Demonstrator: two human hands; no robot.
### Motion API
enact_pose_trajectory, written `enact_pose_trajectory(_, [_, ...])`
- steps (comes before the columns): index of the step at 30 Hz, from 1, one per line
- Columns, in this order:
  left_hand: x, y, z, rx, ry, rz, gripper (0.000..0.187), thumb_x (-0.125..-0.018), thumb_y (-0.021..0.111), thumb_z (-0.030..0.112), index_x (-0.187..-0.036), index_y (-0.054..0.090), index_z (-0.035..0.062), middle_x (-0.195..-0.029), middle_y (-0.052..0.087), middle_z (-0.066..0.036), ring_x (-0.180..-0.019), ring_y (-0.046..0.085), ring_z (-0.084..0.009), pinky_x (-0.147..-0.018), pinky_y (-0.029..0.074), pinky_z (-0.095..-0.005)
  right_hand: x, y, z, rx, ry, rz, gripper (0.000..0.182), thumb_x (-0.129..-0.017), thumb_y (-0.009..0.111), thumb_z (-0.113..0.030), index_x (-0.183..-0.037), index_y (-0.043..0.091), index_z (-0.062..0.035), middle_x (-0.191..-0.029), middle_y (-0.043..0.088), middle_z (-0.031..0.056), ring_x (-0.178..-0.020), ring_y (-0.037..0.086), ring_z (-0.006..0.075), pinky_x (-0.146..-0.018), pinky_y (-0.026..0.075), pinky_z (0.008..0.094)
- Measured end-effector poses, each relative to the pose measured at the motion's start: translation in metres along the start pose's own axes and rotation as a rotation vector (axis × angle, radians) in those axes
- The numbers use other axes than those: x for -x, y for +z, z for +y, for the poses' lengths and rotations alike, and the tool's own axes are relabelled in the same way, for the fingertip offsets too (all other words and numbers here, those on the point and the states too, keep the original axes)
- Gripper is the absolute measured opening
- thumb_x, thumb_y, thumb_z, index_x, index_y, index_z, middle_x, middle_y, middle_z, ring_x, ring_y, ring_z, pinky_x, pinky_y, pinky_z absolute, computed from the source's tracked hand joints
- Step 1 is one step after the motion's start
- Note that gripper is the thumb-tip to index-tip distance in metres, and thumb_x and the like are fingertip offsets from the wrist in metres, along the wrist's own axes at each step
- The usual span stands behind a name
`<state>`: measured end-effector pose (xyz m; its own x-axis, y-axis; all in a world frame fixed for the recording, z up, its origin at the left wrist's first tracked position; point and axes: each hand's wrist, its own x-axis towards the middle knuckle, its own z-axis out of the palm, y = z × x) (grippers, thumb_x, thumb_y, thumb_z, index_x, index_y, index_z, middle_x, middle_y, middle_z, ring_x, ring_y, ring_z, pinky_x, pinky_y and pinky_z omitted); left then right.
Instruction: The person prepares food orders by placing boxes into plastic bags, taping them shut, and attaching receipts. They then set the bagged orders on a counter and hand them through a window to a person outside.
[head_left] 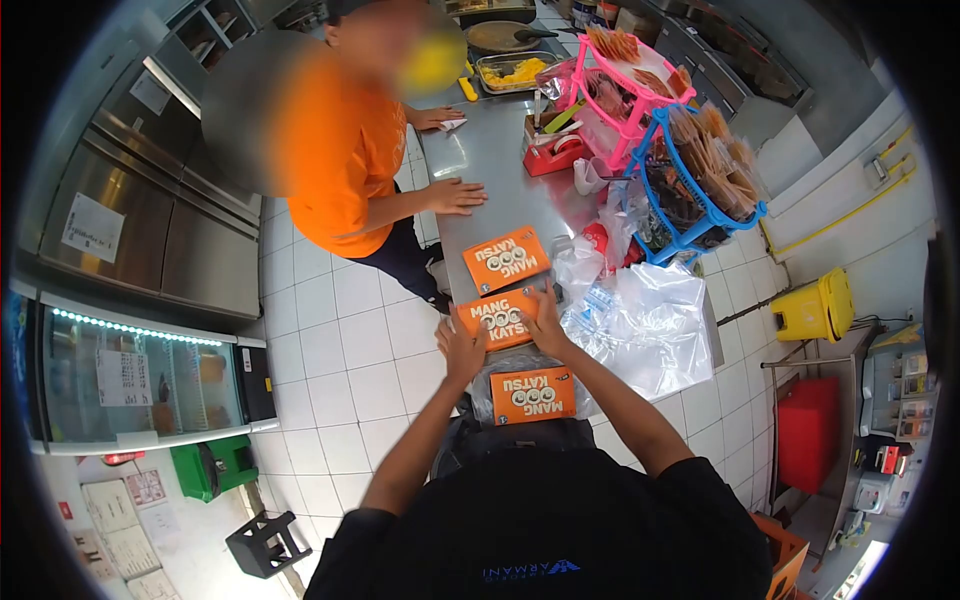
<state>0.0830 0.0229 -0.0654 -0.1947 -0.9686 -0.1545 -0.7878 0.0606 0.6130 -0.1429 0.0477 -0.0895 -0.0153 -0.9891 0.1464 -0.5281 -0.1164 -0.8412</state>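
Note:
Three orange printed boxes lie in a column near the front end of the steel table [450, 180]. My left hand [463, 345] and my right hand [543, 322] grip the middle box [500, 312] from its two sides, fingers bent over its edges. Just beyond it lies the far box [507, 260], close to the middle one. The near box [532, 395] rests closest to my body on clear plastic, and neither hand touches it. Right of my right hand spreads a pile of clear plastic bags [640, 325].
A person in an orange shirt [340, 140] stands at the left, both hands on the table. Pink basket [620, 110], blue basket [690, 190] and red tape dispenser [553, 155] stand at the right. A glass tray of yellow food [515, 73] is at the far end.

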Motion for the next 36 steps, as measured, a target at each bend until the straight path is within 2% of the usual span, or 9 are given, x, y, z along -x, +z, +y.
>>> enact_pose_trajectory(1, [0.008, 0.005, 0.008, 0.177, -0.264, -0.045, 0.068, -0.103, 0.049, 0.048, -0.157, 0.031, 0.0098, -0.147, 0.035, -0.033, -0.141, 0.028, -0.0496, -0.113, 0.025, -0.0638, 0.005, 0.012, 0.006, -0.28, 0.124, 0.069, 0.05, -0.107, 0.052, -0.033, -0.149, 0.04, -0.0104, -0.165, 0.02, 0.0229, -0.154, 0.019, 0.0408, -0.122, 0.025, 0.0444])
enact_pose_trajectory(2, [0.013, 0.018, 0.004, 0.223, -0.261, 0.051, 0.065, -0.104, 0.049, 0.048, -0.155, 0.033, 0.0103, -0.136, 0.043, -0.03, -0.13, 0.038, -0.0482, -0.111, 0.029, -0.0626, 0.01, 0.027, 0.013, -0.259, 0.142, 0.18, 0.055, -0.107, 0.053, -0.033, -0.151, 0.034, -0.007, -0.158, 0.035, 0.0235, -0.146, 0.038, 0.0387, -0.115, 0.036, 0.0416])
enact_pose_trajectory(6, [0.006, 0.031, -0.006, 0.289, -0.28, 0.042, 0.062, -0.106, 0.045, 0.045, -0.156, 0.032, 0.0114, -0.135, 0.044, -0.032, -0.129, 0.039, -0.0498, -0.11, 0.031, -0.0614, 0.02, 0.013, -0.02, -0.215, 0.31, 0.084, 0.061, -0.107, 0.052, -0.037, -0.154, 0.03, -0.0049, -0.133, 0.061, 0.0228, -0.123, 0.061, 0.0317, -0.102, 0.048, 0.0408])
enact_pose_trajectory(11, [0.016, -0.007, 0.027, 0.38, -0.104, 0.013, 0.058, -0.108, 0.04, 0.04, -0.157, 0.028, 0.0107, -0.136, 0.045, -0.033, -0.125, 0.04, -0.049, -0.11, 0.03, -0.0606, 0.022, -0.025, -0.06, -0.264, 0.369, 0.062, 0.06, -0.108, 0.05, -0.028, -0.157, 0.025, -0.0041, -0.142, 0.054, 0.0261, -0.131, 0.056, 0.0374, -0.107, 0.044, 0.0428])
enact_pose_trajectory(18, [0.115, -0.032, 0.049, 0.324, 0.05, -0.176, 0.066, -0.109, 0.04, 0.036, -0.156, 0.018, -0.0047, -0.133, 0.04, -0.035, -0.121, 0.041, -0.0477, -0.111, 0.029, -0.0559, 0.119, -0.075, -0.141, -0.221, 0.497, 0.015, 0.065, -0.108, 0.047, -0.025, -0.159, 0.015, 0.0003, -0.15, 0.044, 0.0294, -0.14, 0.047, 0.0381, -0.114, 0.037, 0.0412])
enact_pose_trajectory(30, [0.131, -0.032, 0.034, 0.136, -0.027, -0.505, 0.09, -0.104, 0.051, 0.044, -0.156, 0.003, -0.0114, -0.135, 0.034, -0.037, -0.123, 0.041, -0.0519, -0.111, 0.033, -0.0574, 0.166, -0.063, -0.095, -0.249, 0.474, -0.13, 0.07, -0.109, 0.043, -0.027, -0.159, 0.007, 0.0061, -0.159, 0.026, 0.0316, -0.15, 0.029, 0.039, -0.121, 0.026, 0.0407])
enact_pose_trajectory(33, [0.112, -0.044, 0.012, 0.032, 0.037, -0.556, 0.093, -0.104, 0.05, 0.046, -0.158, -0.003, -0.0089, -0.132, 0.036, -0.037, -0.122, 0.041, -0.0494, -0.111, 0.031, -0.0555, 0.163, -0.075, -0.06, 0.101, 0.459, -0.157, 0.071, -0.11, 0.042, -0.025, -0.16, 0.003, 0.0048, -0.165, 0.018, 0.0279, -0.154, 0.02, 0.0359, -0.123, 0.023, 0.0391])
enact_pose_trajectory(34, [0.091, -0.047, -0.002, 0.015, 0.046, -0.538, 0.095, -0.103, 0.049, 0.049, -0.159, -0.004, -0.0072, -0.131, 0.036, -0.037, -0.121, 0.041, -0.0464, -0.111, 0.03, -0.0539, 0.132, -0.094, -0.081, 0.012, 0.511, -0.038, 0.067, -0.109, 0.044, -0.026, -0.16, 0.012, 0.0028, -0.166, 0.019, 0.0277, -0.155, 0.021, 0.0362, -0.123, 0.023, 0.0415])
enact_pose_trajectory(36, [0.032, -0.043, -0.026, 0.057, 0.133, -0.339, 0.082, -0.105, 0.047, 0.049, -0.157, 0.022, -0.0089, -0.122, 0.051, -0.033, -0.112, 0.049, -0.0395, -0.099, 0.037, -0.0517, 0.076, -0.112, -0.083, -0.022, 0.41, 0.155, 0.063, -0.109, 0.043, -0.035, -0.154, 0.029, 0.0061, -0.153, 0.039, 0.0341, -0.146, 0.038, 0.04, -0.12, 0.03, 0.047])
